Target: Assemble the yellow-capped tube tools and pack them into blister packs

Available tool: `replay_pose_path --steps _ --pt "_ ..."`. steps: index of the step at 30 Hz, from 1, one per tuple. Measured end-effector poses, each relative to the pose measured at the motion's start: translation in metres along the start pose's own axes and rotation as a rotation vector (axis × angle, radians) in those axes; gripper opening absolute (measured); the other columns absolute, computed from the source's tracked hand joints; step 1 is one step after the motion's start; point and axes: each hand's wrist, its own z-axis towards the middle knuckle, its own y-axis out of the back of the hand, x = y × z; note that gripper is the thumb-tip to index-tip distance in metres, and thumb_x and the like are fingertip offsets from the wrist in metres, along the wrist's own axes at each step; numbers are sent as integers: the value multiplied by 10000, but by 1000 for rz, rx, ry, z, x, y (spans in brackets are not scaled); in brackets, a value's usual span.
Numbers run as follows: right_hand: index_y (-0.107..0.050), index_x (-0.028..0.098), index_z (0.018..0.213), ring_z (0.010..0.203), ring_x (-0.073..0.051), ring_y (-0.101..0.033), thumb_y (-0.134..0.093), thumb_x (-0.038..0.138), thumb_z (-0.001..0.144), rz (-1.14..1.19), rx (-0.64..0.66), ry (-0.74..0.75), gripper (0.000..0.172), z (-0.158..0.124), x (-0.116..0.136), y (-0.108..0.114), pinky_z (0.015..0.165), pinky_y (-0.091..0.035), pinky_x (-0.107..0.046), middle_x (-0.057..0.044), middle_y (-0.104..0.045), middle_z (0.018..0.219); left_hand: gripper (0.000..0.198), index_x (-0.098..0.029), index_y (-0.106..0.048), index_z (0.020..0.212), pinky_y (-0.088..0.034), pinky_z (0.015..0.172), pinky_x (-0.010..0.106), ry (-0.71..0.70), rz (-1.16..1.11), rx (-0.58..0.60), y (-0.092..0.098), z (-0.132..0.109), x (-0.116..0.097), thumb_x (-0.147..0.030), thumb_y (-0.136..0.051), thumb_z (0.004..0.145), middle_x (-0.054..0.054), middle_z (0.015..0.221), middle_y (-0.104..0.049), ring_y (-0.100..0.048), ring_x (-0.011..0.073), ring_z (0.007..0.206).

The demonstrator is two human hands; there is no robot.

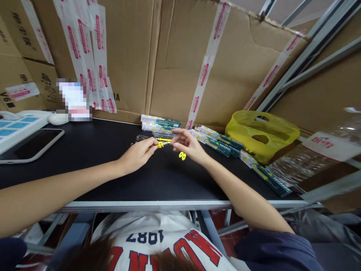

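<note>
My left hand point(142, 152) pinches a thin yellow tool with a metal shaft point(164, 143) between thumb and fingers, above the black table. Its exact kind is too small to make out. At the tool's right end is my right hand point(188, 145), its fingers curved and apart; whether a fingertip touches the tool I cannot tell. Small yellow plastic pieces point(182, 156) show just below the right hand. Behind the hands are thin metal wire pieces point(143, 138) and clear plastic packaging point(162, 134), partly hidden.
Slim green-and-white boxes point(160, 122) lie along the cardboard wall point(175, 67), with more boxes point(214, 142) to the right. A yellow plastic bag point(261, 130) and a large clear bottle point(299, 162) stand at right. A phone point(35, 145) lies at left on the table point(113, 186).
</note>
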Motion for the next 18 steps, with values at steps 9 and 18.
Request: replay_pose_path --steps 9,18 --pt "-672 172 857 625 -124 -538 -597 189 806 -977 225 -169 92 2 -2 63 595 -368 -245 -13 -629 719 277 -210 -566 1013 -408 684 280 7 160 146 0 -1 3 -372 -348 960 30 929 -671 -629 193 794" --pt "-685 204 984 824 -159 -594 -568 134 810 -1116 391 -104 221 -4 -4 41 695 -413 -246 -66 -617 1031 341 -240 -585 1194 -467 795 289 -36 205 190 -1 -2 2 -348 -387 938 28 1127 -694 -658 206 967"
